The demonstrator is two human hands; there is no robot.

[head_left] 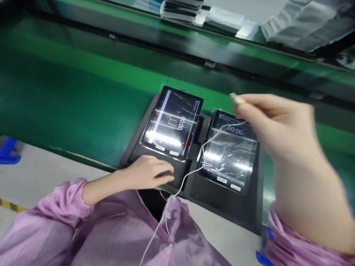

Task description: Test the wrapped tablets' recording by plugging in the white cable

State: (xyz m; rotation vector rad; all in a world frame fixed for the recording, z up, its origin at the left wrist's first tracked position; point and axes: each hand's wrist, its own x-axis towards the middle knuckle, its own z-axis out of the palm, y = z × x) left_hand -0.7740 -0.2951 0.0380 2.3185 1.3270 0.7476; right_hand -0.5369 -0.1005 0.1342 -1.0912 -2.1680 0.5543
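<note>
Both tablet screens (173, 122) (229, 147) read "00:00" in pale digits.

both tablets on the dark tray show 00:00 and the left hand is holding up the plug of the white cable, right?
Wrong hand: the head view shows the right hand holding up the plug of the white cable. Both tablets on the dark tray do show 00:00.

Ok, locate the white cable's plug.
In the head view, the plug is pinched in the right hand, above the top edge of the right tablet.
</note>
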